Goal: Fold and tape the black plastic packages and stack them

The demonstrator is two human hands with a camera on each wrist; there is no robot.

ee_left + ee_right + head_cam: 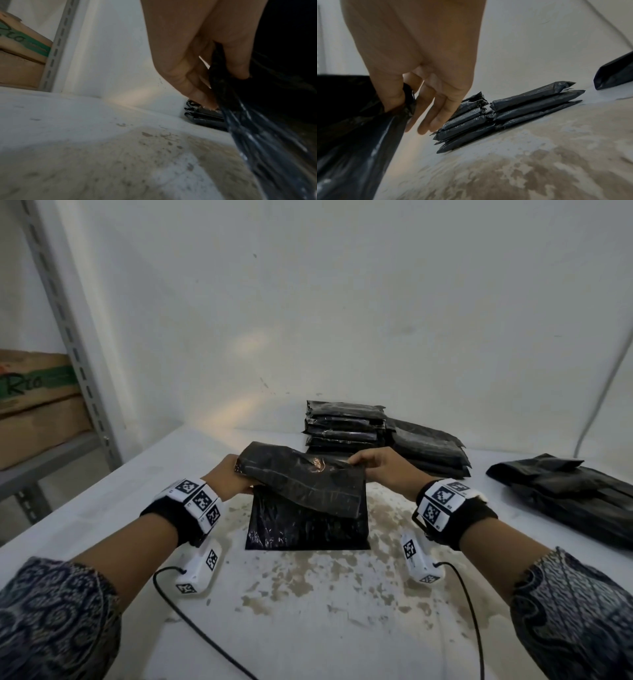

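A black plastic package [305, 491] is lifted at its far end over the worn white table [308, 594], its near flap lying flat. My left hand [227, 475] pinches the package's left edge [221, 75] between thumb and fingers. My right hand [383, 470] pinches the right edge [406, 100] with thumb and forefinger, the other fingers hanging loose. Behind it, two stacks of folded black packages [342, 426] [505, 112] stand against the wall.
A loose pile of black packages [565, 494] lies at the table's right. Metal shelving [68, 337] with cardboard boxes [34, 405] stands left. Cables [191, 621] trail from my wrists across the near table. A white cord [603, 392] hangs down the wall at right.
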